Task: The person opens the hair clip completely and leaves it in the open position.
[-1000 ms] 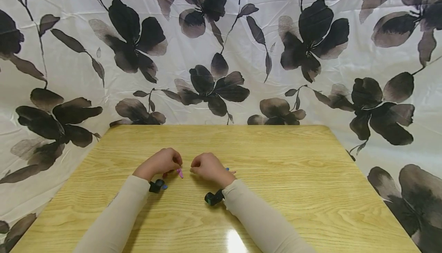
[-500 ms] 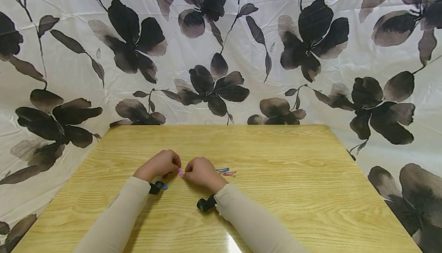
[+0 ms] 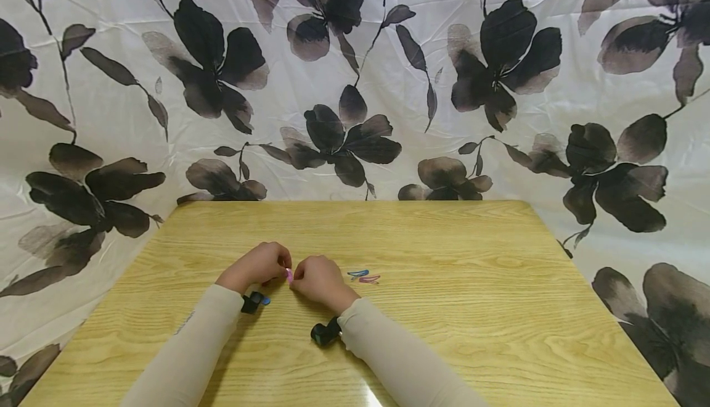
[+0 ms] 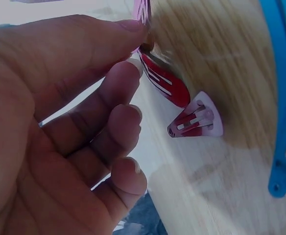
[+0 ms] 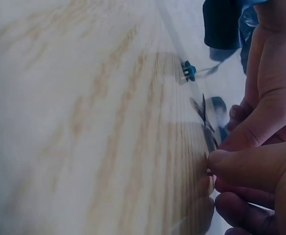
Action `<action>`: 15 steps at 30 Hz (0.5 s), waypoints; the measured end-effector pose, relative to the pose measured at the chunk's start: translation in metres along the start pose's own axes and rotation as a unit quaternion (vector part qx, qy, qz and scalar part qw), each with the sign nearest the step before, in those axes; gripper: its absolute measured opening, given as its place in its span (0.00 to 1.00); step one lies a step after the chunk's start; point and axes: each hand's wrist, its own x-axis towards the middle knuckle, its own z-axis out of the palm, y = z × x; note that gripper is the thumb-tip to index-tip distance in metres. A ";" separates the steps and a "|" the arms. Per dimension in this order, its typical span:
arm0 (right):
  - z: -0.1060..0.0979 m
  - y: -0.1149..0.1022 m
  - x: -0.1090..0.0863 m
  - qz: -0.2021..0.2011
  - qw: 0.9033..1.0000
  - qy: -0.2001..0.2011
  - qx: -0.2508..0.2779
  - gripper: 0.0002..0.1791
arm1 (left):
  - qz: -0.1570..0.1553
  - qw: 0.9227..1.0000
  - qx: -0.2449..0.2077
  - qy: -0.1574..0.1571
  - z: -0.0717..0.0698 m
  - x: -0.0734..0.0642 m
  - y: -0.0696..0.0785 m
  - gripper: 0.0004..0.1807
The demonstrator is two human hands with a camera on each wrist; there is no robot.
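Note:
A pink snap hair clip [image 3: 289, 275] is held between the two hands, just above the table. My left hand [image 3: 267, 262] pinches its upper end between thumb and forefinger; in the left wrist view the other fingers of that hand [image 4: 79, 112] curl loosely. My right hand [image 3: 322, 279] pinches the near end from the other side, its thumb [image 5: 246, 166] against the fingers in the right wrist view. Below the left fingertips lie a red snap clip [image 4: 168, 83] and a pale pink triangular clip [image 4: 198, 117]. The right fingertips mostly hide the held clip.
Right of the hands, a blue hair clip [image 3: 358, 272] and a pink one [image 3: 370, 280] lie side by side on the wooden table [image 3: 471, 308]. Another blue clip [image 3: 266, 301] rests by the left wrist camera [image 3: 252, 303]. Floral cloth [image 3: 421, 86] hangs behind the table.
My right hand has moved left and a little nearer, onto the pink clip, uncovering the blue and pink clips at the right. The left hand has stayed nearly still with the clip.

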 end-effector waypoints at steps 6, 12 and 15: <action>-0.001 -0.001 -0.001 -0.001 1.000 0.001 0.003 0.06 | -0.008 1.000 0.003 -0.003 -0.001 -0.001 0.001 0.04; -0.001 0.000 -0.003 0.005 1.000 0.002 0.011 0.06 | -0.002 1.000 -0.002 -0.008 -0.005 -0.001 0.001 0.04; 0.000 0.002 -0.003 0.012 1.000 0.000 0.023 0.05 | 0.000 1.000 -0.005 -0.008 -0.005 -0.002 0.000 0.04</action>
